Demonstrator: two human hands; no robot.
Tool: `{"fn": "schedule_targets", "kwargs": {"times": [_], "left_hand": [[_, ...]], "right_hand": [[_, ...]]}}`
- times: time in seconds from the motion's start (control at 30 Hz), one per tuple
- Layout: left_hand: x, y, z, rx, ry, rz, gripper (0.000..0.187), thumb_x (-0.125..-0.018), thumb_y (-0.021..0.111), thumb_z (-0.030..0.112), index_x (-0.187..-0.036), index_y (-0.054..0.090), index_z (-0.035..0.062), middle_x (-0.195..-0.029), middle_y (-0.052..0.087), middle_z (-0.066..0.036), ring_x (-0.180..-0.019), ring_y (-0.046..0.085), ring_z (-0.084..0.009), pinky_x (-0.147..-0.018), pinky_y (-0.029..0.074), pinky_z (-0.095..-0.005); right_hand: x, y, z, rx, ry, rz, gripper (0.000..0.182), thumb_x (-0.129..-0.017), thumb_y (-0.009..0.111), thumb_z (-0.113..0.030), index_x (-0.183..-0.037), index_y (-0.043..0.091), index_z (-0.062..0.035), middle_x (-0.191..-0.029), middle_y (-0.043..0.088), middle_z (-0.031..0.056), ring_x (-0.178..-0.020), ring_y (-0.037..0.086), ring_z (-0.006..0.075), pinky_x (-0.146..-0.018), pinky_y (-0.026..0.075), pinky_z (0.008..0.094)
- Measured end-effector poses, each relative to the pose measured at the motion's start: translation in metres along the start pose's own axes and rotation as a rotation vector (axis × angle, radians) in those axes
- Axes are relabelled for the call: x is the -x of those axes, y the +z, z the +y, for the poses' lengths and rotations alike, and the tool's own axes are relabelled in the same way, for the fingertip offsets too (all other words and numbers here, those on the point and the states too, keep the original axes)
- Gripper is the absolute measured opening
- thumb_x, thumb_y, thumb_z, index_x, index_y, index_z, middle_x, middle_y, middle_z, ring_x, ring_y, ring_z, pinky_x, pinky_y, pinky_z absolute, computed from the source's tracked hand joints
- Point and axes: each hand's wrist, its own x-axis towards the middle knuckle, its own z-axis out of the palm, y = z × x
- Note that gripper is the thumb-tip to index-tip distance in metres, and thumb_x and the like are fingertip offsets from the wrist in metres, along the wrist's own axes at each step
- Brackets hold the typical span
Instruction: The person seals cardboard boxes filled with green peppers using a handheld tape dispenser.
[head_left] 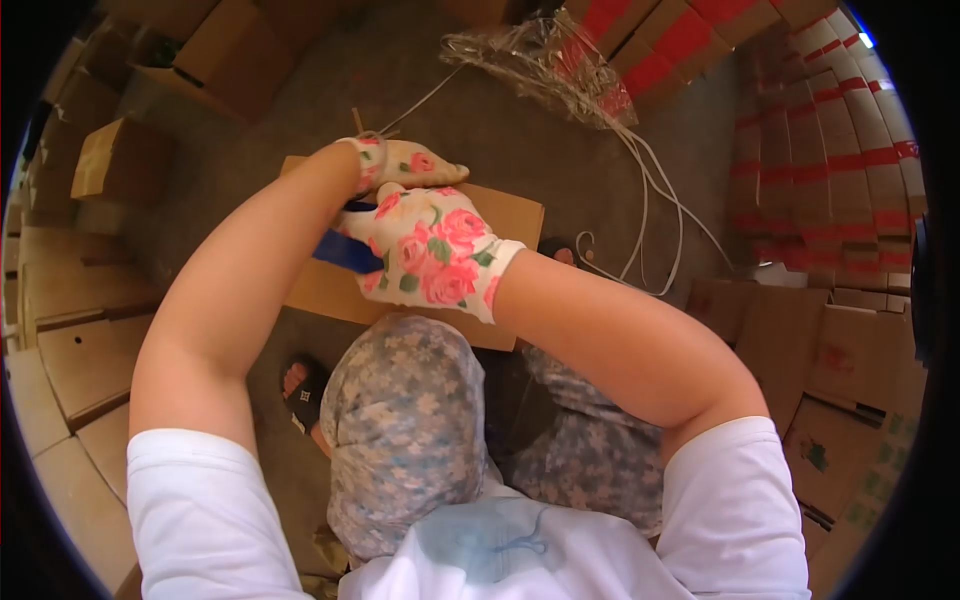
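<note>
Both my hands wear white gloves printed with pink roses, close together over a brown cardboard box (500, 210) in front of my knees. My right hand (435, 245) is closed around a blue tool (348, 250); part of it sticks out toward my left forearm, and the glove hides the rest. Just beyond it, my left hand (415, 165) reaches over the box's far side with its fingers stretched out to the right. A thin pale strap (425, 100) runs up and away from beside my left wrist.
Crumpled clear plastic wrap (545, 65) and loose white strapping (645, 190) lie on the floor ahead. Red-taped cartons (820, 150) are stacked at the right, with more cartons (85, 350) at the left. A small carton (115, 160) stands apart. My sandalled foot (300, 390) is below.
</note>
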Motion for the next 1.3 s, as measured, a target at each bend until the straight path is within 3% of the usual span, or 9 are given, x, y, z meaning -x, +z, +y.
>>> {"fn": "schedule_targets", "kwargs": {"times": [0.03, 0.07, 0.33, 0.57, 0.67, 0.8, 1.03, 1.2, 1.3], "left_hand": [[-0.012, 0.006, -0.017, 0.118, 0.049, -0.01, 0.067, -0.095, 0.045, 0.064, -0.126, 0.065, 0.0075, -0.129, 0.064, -0.013, -0.115, 0.06, -0.0268, -0.103, 0.043, -0.0357], [-0.007, 0.013, -0.017, 0.328, 0.105, -0.106, 0.062, -0.102, 0.036, 0.053, -0.137, 0.055, 0.0047, -0.138, 0.057, -0.013, -0.128, 0.052, -0.025, -0.11, 0.037, -0.0334], [0.006, 0.025, -0.012, -0.147, 0.013, 0.012, 0.05, -0.105, 0.028, 0.042, -0.133, 0.055, 0.0107, -0.127, 0.062, -0.012, -0.12, 0.056, -0.03, -0.103, 0.043, -0.0354], [-0.004, 0.114, -0.025, -0.431, 0.135, 0.648, 0.048, -0.096, 0.05, 0.035, -0.135, 0.049, 0.0075, -0.134, 0.053, -0.014, -0.129, 0.046, -0.0311, -0.112, 0.031, -0.0441], [0.002, 0.117, -0.016, -0.519, 0.133, 0.726, 0.054, -0.091, 0.054, 0.034, -0.139, 0.047, 0.0101, -0.138, 0.05, -0.013, -0.137, 0.038, -0.0323, -0.116, 0.023, -0.0498], [0.042, 0.134, -0.08, -0.667, -0.34, 0.955, 0.062, -0.094, 0.053, 0.033, -0.149, 0.038, 0.0096, -0.152, 0.036, -0.019, -0.143, 0.03, -0.0371, -0.118, 0.023, -0.0484], [0.089, 0.141, -0.141, 0.059, -0.577, 1.003, 0.063, -0.102, 0.042, 0.039, -0.156, 0.02, 0.0138, -0.153, 0.036, -0.021, -0.138, 0.039, -0.0383, -0.113, 0.033, -0.0418], [0.095, 0.144, -0.162, 0.123, -0.568, 0.959, 0.066, -0.103, 0.039, 0.045, -0.157, 0.017, 0.0135, -0.152, 0.037, -0.022, -0.137, 0.042, -0.0377, -0.11, 0.037, -0.0394], [0.073, 0.136, -0.177, 0.231, -0.814, 0.795, 0.083, -0.099, 0.037, 0.061, -0.156, 0.011, 0.0073, -0.146, 0.042, -0.028, -0.135, 0.044, -0.0397, -0.11, 0.036, -0.0406]], "right_hand": [[0.005, -0.004, -0.002, 0.007, -0.015, -0.013, 0.051, -0.076, 0.067, -0.034, -0.126, 0.059, -0.0236, -0.093, 0.062, 0.0158, -0.085, 0.066, 0.0323, -0.074, 0.052, 0.0436], [0.015, -0.004, -0.004, -0.001, -0.024, -0.04, 0.052, -0.077, 0.067, -0.034, -0.127, 0.058, -0.0233, -0.092, 0.062, 0.0158, -0.083, 0.066, 0.0327, -0.072, 0.053, 0.0441], [0.162, -0.072, 0.061, 0.1, 0.193, -0.323, 0.06, -0.077, 0.073, -0.03, -0.134, 0.056, -0.0347, -0.086, 0.054, 0.0121, -0.072, 0.063, 0.0298, -0.06, 0.051, 0.0373], [0.294, -0.043, 0.151, 0.064, 0.188, -0.275, 0.075, -0.068, 0.077, -0.026, -0.138, 0.053, -0.0331, -0.087, 0.053, 0.0159, -0.075, 0.061, 0.0351, -0.066, 0.05, 0.0434], [0.293, -0.022, 0.185, 0.113, 0.132, -0.308, 0.077, -0.069, 0.079, -0.028, -0.14, 0.051, -0.0332, -0.091, 0.054, 0.0161, -0.081, 0.062, 0.0355, -0.071, 0.051, 0.0435], [0.248, 0.032, 0.199, 0.061, 0.098, -0.318, 0.069, -0.077, 0.075, -0.035, -0.141, 0.049, -0.0316, -0.096, 0.056, 0.0163, -0.083, 0.063, 0.0335, -0.072, 0.052, 0.044], [0.161, 0.057, 0.163, 0.041, 0.487, -0.527, 0.057, -0.075, 0.067, -0.038, -0.129, 0.062, -0.0193, -0.094, 0.067, 0.0199, -0.085, 0.068, 0.0356, -0.074, 0.054, 0.0425], [0.185, 0.047, 0.155, -0.655, 0.942, -0.012, 0.07, -0.078, 0.066, -0.044, -0.137, 0.056, -0.0064, -0.124, 0.065, 0.0178, -0.114, 0.063, 0.0302, -0.097, 0.048, 0.0347], [0.17, 0.067, 0.183, -0.84, 0.859, 0.317, 0.07, -0.08, 0.067, -0.041, -0.139, 0.053, -0.0076, -0.126, 0.064, 0.0183, -0.114, 0.064, 0.0281, -0.099, 0.046, 0.0323]]}}
